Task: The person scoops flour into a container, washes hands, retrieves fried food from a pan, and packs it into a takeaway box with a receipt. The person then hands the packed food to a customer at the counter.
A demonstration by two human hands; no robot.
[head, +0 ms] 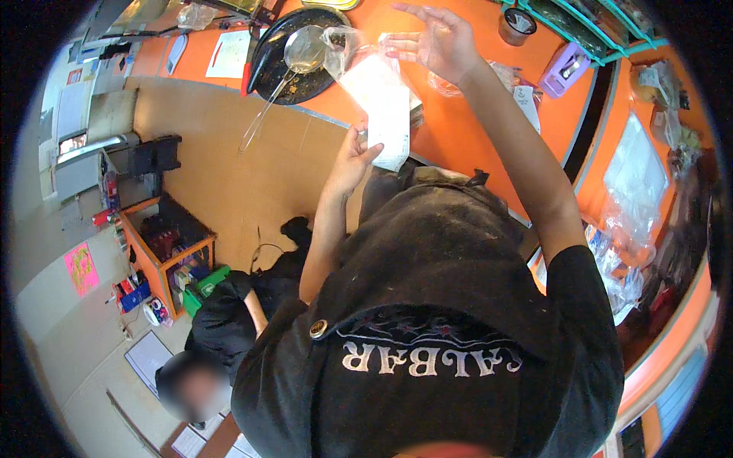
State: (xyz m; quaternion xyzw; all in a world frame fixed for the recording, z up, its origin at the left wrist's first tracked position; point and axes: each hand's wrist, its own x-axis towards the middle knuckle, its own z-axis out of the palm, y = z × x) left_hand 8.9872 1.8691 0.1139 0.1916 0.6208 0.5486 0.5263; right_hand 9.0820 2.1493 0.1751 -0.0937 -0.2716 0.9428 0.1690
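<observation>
My left hand (354,163) grips the lower end of a long white printed paper slip (390,126), with its thumb on top. Beyond the slip lies a bright, overexposed white sheet or packet (366,80), partly covered by it. Clear plastic film (338,54) crumples along the packet's far left side. Over the orange table (458,126), my right hand (438,46) is spread, fingers apart, fingertips beside the plastic; whether they touch it is unclear. A wire-mesh strainer (306,48) rests on a black round tray (269,74) to the left.
A purple tape dispenser (566,68) and a dark cup (516,26) stand at the right, near a teal rack (607,46). Plastic bags (635,166) lie farther right. At lower left, a person in black (220,315) is close to an orange-framed cabinet (166,252).
</observation>
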